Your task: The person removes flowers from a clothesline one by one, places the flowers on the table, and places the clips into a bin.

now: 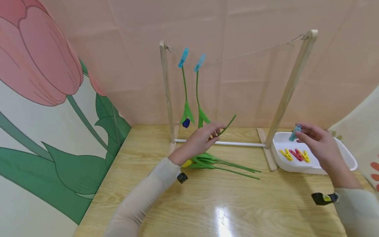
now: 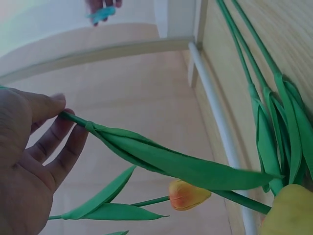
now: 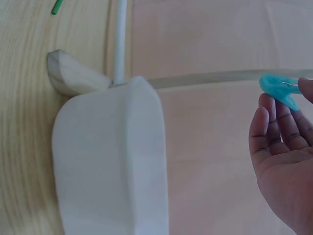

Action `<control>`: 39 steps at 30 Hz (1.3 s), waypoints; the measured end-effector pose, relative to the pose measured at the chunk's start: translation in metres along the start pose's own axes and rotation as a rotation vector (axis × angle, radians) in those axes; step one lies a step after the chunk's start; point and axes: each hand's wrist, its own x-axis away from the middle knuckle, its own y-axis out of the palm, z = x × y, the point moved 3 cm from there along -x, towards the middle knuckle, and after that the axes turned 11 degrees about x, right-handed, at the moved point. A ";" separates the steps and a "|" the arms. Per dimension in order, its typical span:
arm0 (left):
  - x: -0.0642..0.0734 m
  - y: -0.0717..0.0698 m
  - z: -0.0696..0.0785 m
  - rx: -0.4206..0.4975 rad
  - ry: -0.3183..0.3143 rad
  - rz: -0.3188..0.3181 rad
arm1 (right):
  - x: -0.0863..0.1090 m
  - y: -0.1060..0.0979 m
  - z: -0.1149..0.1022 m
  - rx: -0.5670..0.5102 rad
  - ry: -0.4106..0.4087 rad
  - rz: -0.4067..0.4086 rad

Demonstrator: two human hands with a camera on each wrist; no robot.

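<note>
My left hand (image 1: 201,140) pinches the green stem (image 1: 228,125) of an artificial tulip, whose long leaf (image 2: 181,164) angles down toward a yellow bloom (image 2: 288,211) in the left wrist view. Over the white tray (image 1: 299,168), my right hand (image 1: 321,144) holds a blue clothespin (image 1: 294,133) between thumb and fingers. Two blue clothespins (image 1: 183,58) clip tulips head-down on a string (image 1: 251,52). One hanging tulip has a dark blue bloom (image 1: 186,123); the other's orange-yellow bloom (image 2: 188,195) is hidden behind my left hand in the head view.
A wooden frame with two posts (image 1: 291,87) and a white crossbar (image 1: 240,144) carries the string. More tulips (image 1: 213,162) lie on the table before it. Yellow clothespins (image 1: 285,154) and a red clothespin (image 1: 296,154) lie in the tray.
</note>
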 end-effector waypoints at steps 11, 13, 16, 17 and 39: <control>-0.004 0.007 0.003 -0.100 0.079 -0.077 | 0.003 -0.002 0.022 -0.060 0.084 -0.001; -0.005 0.009 0.004 -0.119 0.062 -0.114 | 0.004 -0.002 0.025 -0.059 0.087 0.002; -0.007 0.013 0.005 -0.176 0.056 -0.186 | 0.004 -0.001 0.029 -0.082 0.087 0.004; -0.007 0.015 0.005 -0.200 0.058 -0.209 | 0.004 -0.001 0.031 -0.094 0.087 0.004; -0.003 0.039 0.000 -0.379 0.074 -0.333 | 0.006 0.002 0.051 -0.356 0.094 0.001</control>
